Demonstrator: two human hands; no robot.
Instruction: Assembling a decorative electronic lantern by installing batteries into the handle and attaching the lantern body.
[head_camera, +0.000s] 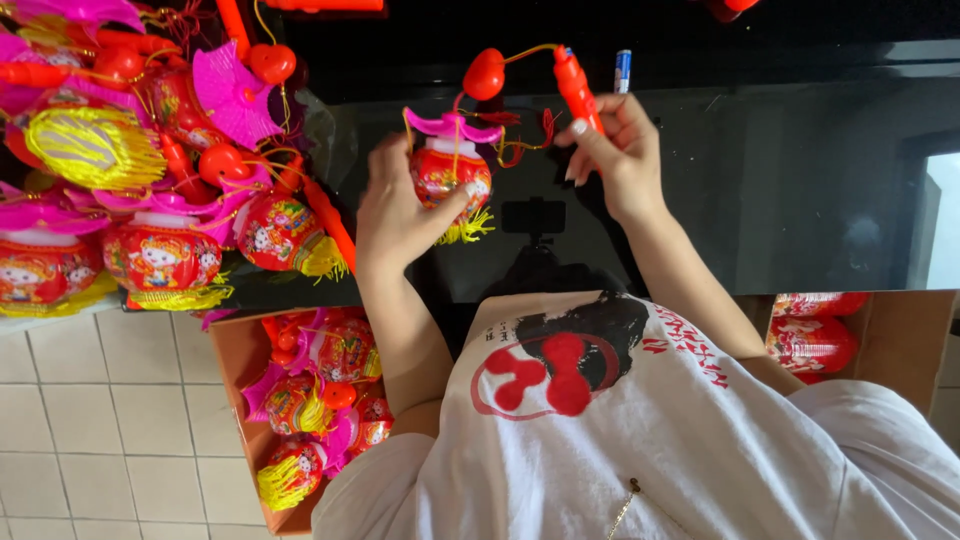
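1. Over the dark glossy counter (760, 200), the person's two hands hold one small toy lantern set between them.
2. Left hand (395, 215) is curled shut around the red lantern (447, 175), thumb pressed on its printed side, pink frilled cap above and yellow fringe below.
3. Right hand (620, 150) pinches the red handle stick (578, 88) between thumb and fingers, the stick tilted up and away; a cord runs from it past a red heart bead (484, 74) to the lantern.
4. By the look of it, the step in hand is fitting or checking lantern and stick; the next move seems to call for a steady lantern and an untangled cord.
5. Both forearms reach forward from the body, wrists raised off the counter.
6. A pile of finished lanterns (150, 200) lies to the left, and a cardboard box (240, 360) of more sits below.
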